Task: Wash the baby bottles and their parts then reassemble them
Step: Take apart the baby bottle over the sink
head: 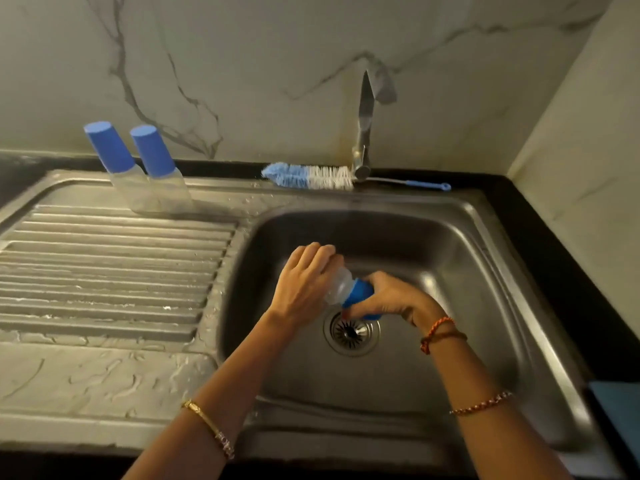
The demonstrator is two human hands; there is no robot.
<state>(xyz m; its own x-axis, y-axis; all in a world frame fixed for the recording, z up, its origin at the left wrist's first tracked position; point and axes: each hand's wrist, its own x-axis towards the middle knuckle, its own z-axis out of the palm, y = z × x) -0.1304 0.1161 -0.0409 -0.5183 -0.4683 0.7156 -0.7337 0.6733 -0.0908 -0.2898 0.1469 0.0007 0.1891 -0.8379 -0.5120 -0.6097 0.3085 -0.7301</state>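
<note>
Over the steel sink basin point(450, 271) I hold a clear baby bottle point(339, 285) lying sideways above the drain. My left hand point(304, 282) grips its clear body. My right hand point(391, 297) grips its blue cap point(360, 296) at the other end. Two more capped bottles point(114, 157) point(156, 161) stand side by side at the back of the drainboard, each clear with a tall blue cap. A blue and white bottle brush point(311, 176) lies along the sink's back ledge.
The tap point(363, 133) rises behind the basin; no water runs from it. The ribbed drainboard point(104, 271) to the left is wet. A drain strainer point(351, 332) sits below the bottle. A blue object point(620, 410) shows at the right edge.
</note>
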